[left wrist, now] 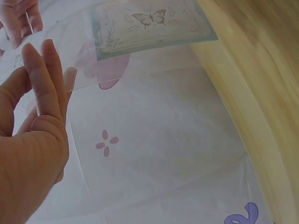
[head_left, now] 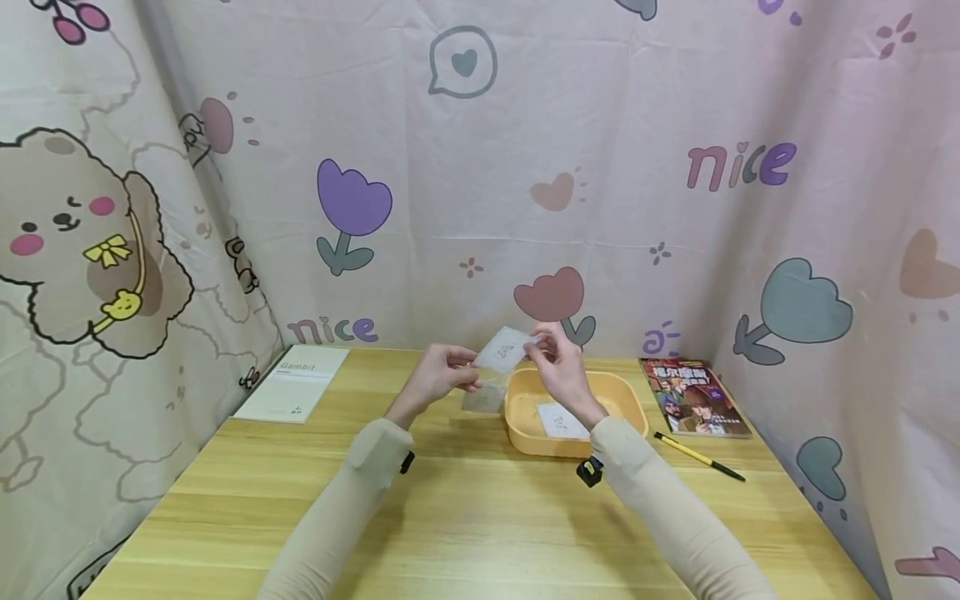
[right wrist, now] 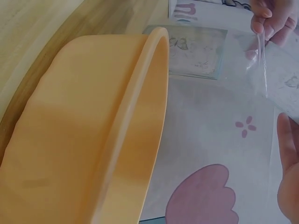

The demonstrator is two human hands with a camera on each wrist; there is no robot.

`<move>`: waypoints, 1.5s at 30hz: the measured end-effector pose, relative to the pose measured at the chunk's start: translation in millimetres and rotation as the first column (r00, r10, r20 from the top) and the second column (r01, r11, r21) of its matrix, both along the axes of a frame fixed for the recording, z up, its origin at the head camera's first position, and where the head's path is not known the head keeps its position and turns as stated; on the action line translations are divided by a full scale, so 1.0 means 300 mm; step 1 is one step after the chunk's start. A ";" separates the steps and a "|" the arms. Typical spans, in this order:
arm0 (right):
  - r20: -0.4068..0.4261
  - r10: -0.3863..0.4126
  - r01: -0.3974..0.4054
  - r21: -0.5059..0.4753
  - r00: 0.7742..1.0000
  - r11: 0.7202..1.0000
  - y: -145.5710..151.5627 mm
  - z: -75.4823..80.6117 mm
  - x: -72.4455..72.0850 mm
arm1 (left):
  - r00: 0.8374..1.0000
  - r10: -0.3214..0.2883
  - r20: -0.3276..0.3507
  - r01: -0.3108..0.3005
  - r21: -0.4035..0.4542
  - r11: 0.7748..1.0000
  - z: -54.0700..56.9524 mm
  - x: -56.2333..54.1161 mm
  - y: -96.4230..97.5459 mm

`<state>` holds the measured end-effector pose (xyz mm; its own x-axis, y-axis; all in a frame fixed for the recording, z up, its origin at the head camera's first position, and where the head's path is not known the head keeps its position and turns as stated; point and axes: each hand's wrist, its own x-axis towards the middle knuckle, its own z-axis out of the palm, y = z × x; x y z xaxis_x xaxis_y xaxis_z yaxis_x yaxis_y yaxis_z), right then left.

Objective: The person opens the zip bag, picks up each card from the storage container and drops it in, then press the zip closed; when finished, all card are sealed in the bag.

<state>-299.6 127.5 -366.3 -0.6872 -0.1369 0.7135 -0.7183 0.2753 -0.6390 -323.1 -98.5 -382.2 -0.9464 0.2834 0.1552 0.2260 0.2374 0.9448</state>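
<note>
Both hands are raised beside an orange plastic basket [head_left: 523,444]. My left hand [head_left: 441,373] pinches the upper part of a clear plastic bag [right wrist: 240,53]. A butterfly-printed card [left wrist: 154,24] with a blue-green border lies in the bag's far end, which hangs down left of the basket. My right hand [head_left: 561,371] pinches the right edge of a whitish paper [head_left: 504,349] with a small butterfly print. The paper's left end is at the left fingers, by the bag; whether it is inside the opening cannot be told. Another printed paper [head_left: 559,421] lies in the basket.
A white notepad [head_left: 292,385] lies at the table's back left. On the right are a colourful magazine [head_left: 697,398] and a yellow-and-black pen [head_left: 699,456]. A patterned curtain [head_left: 465,183] hangs behind the wooden table [head_left: 480,525] and along both sides.
</note>
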 end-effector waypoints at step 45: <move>-0.047 0.001 0.009 0.206 0.999 0.978 0.013 -0.142 -0.105 | 1.000 -0.005 0.005 0.004 0.011 1.000 0.007 0.000 0.002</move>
<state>-331.2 131.5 -409.0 -0.6549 -0.2817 0.7012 -0.7443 0.4009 -0.5341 -323.1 -98.1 -380.2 -0.9459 0.2860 0.1531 0.2219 0.2261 0.9485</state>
